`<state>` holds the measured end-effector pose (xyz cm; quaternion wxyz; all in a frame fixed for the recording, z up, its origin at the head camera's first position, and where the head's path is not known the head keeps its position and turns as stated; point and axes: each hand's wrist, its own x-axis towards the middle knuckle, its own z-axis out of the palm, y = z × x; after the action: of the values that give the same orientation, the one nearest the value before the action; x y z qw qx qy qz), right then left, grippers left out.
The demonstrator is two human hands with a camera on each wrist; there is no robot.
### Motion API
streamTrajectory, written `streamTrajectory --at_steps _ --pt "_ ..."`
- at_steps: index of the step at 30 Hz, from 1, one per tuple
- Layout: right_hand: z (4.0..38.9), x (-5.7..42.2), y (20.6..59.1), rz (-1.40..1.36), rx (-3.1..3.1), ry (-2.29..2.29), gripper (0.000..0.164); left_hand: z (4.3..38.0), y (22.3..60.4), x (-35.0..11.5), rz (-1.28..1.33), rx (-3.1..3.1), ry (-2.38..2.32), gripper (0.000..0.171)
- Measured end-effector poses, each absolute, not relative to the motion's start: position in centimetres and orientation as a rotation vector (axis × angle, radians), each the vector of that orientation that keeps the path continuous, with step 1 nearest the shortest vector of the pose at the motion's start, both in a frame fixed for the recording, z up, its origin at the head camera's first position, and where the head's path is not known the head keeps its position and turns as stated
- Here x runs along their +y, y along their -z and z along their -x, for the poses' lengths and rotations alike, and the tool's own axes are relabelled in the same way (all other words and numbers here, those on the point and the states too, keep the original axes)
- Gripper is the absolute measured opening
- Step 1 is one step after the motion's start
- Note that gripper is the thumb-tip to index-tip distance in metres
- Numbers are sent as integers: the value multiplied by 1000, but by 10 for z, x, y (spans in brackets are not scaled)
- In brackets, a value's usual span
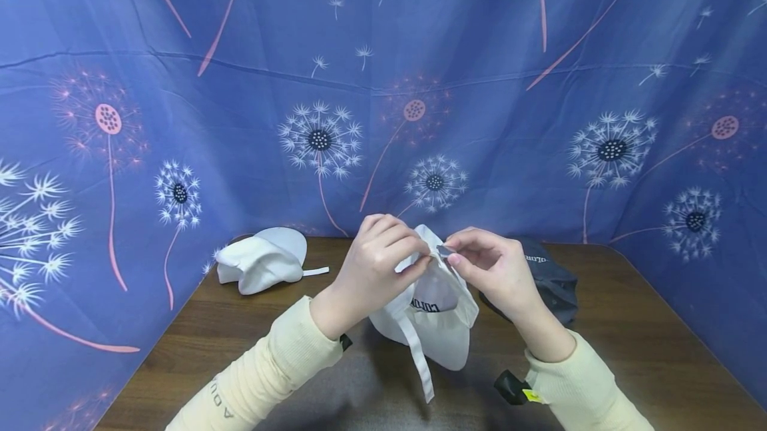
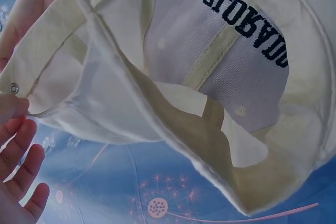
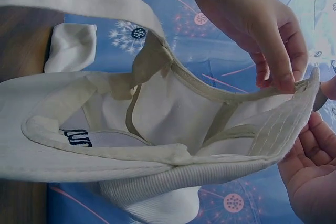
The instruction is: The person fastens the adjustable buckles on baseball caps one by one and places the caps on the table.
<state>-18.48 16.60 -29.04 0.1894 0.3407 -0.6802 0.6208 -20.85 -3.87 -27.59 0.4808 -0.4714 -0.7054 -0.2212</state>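
A white cap [image 1: 446, 341] is held up over the table, its inside and dark lettering turned toward me. My left hand [image 1: 389, 254] pinches the cap's back edge between thumb and fingertips, near a small round metal snap [image 2: 14, 88]. On the other side of that edge, my right hand [image 1: 497, 268] pinches a small flat grey metal piece [image 1: 445, 250] between thumb and index finger. In the right wrist view this grey piece [image 3: 319, 101] sits right at the cap's edge, partly hidden by the fingers. A loose white strap [image 1: 416, 358] hangs from the cap.
Another white cap [image 1: 257, 261] lies at the back left of the brown wooden table [image 1: 647, 351], its strap sticking out to the right. Behind my right hand lies a dark cap [image 1: 554, 281]. A blue dandelion-print cloth [image 1: 509, 118] hangs around the table's back and sides.
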Motion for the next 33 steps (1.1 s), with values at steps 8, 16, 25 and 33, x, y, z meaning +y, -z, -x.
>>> streamTrajectory --at_steps 8,16,25,33 --pt "186 166 293 -912 -1930 -1743 14 196 282 -54 1080 -1787 616 11" --pt "187 166 296 -899 -1903 -1740 14 181 297 -69 998 -1945 744 12" --pt "186 166 297 -878 -1854 -1746 12 170 326 -82 886 -2193 874 11" --pt "186 170 298 -866 -1890 -1759 21 171 354 -92 866 -2367 1149 7"
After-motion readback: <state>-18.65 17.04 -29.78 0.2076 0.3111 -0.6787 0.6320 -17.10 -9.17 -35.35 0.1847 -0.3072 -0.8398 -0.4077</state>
